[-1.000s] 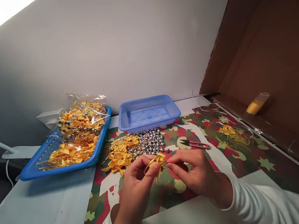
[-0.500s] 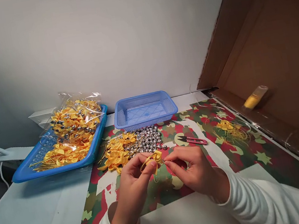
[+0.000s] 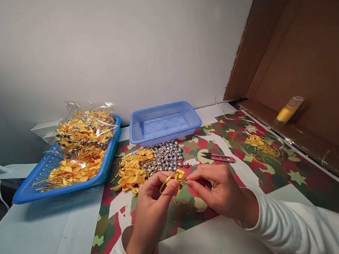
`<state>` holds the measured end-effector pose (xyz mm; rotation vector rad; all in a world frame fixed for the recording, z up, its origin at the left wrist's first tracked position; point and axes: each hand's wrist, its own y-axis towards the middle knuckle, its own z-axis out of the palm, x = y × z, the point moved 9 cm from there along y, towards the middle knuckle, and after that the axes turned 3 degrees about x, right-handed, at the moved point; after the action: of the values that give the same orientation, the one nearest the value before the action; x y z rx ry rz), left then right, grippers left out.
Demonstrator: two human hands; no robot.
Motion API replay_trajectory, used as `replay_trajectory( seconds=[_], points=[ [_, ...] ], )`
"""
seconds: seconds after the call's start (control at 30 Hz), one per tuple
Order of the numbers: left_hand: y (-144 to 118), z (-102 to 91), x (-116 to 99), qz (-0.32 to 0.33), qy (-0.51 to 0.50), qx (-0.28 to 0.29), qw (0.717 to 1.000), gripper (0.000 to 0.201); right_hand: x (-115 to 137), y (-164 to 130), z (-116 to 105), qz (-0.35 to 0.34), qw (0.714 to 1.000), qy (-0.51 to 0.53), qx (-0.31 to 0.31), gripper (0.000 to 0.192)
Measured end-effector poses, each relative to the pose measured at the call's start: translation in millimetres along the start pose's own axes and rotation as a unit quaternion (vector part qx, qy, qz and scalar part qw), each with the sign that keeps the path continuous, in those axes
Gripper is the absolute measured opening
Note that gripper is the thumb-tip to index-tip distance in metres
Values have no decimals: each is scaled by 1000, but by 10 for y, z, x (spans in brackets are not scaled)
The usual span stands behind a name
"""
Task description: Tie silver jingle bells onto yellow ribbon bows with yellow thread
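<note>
Pinching a small yellow ribbon bow (image 3: 174,179) between them, the left hand (image 3: 152,208) and the right hand (image 3: 221,190) meet low in the middle of the view, above the camouflage-patterned mat (image 3: 272,179). The left hand's thumb and forefinger are closed on the bow from its nine o'clock side; the right hand's fingertips (image 3: 190,180) grip it, or a thin strand of it, from three o'clock, with the other fingers curled in. The bow is held just off the mat, not lying on it.

At twelve o'clock from the hands, near them, a heap of silver bells (image 3: 167,158) lies on the mat, touching a pile of loose yellow bows (image 3: 133,172) at its nine o'clock. Beyond the bells, at twelve o'clock, stands a light blue mesh basket (image 3: 164,123) against the wall. At ten o'clock, well apart from the hands, a darker blue tray (image 3: 33,191) carries more yellow bows, some of them in a clear plastic bag (image 3: 84,130). At two o'clock from the right hand lie red-handled thread snips (image 3: 218,158), and farther out at the same bearing a small tangle of yellow scraps (image 3: 258,144). A brown cardboard wall (image 3: 315,68) rises at three o'clock.
</note>
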<state>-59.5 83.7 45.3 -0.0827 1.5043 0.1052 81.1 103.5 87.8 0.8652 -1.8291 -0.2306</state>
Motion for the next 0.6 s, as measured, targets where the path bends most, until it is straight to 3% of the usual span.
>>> replay_trajectory(
  seconds=[0.33, 0.6],
  points=[
    [6, 69, 204, -100, -90, 54, 989, 23, 50, 45, -11, -36, 999, 22, 18, 11],
    [-7, 99, 213, -149, -123, 47, 980, 21, 80, 39, -1, -69, 997, 21, 32, 12]
  ],
)
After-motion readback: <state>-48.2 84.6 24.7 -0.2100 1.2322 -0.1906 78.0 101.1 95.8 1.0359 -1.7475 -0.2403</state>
